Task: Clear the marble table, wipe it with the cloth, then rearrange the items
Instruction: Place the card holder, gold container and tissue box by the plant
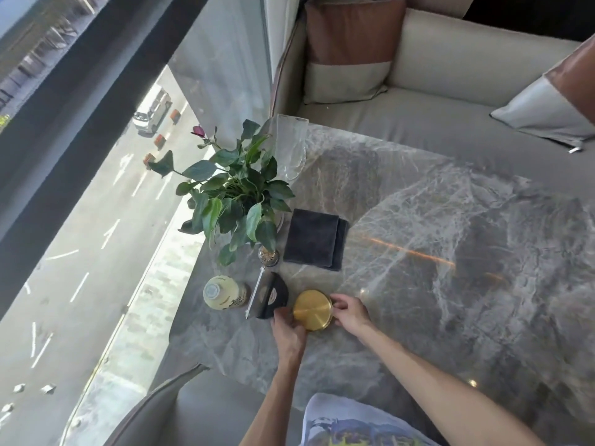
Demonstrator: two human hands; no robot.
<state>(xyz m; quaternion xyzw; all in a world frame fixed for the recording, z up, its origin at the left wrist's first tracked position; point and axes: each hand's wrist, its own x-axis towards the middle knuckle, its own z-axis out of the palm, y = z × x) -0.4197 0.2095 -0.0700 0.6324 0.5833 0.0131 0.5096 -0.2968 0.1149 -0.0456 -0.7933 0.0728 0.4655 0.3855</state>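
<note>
A round gold container [312, 309] stands on the grey marble table [450, 252] near its left end. My left hand [286, 329] grips its left side and my right hand [349, 312] grips its right side. A dark folded cloth [314, 238] lies flat beyond it. Just left of the gold container stands a black semicircular stand [273, 294] with a thin white card, then a pale yellow bottle [223, 292]. A leafy green plant [235, 194] stands at the table's left edge, with a small glass holder [268, 255] in front of it.
A clear glass vase [293, 146] stands at the table's far left corner. A beige sofa [450, 91] with brown and white cushions lies beyond the table. A grey seat [199, 410] is at the near left. A floor-length window runs along the left.
</note>
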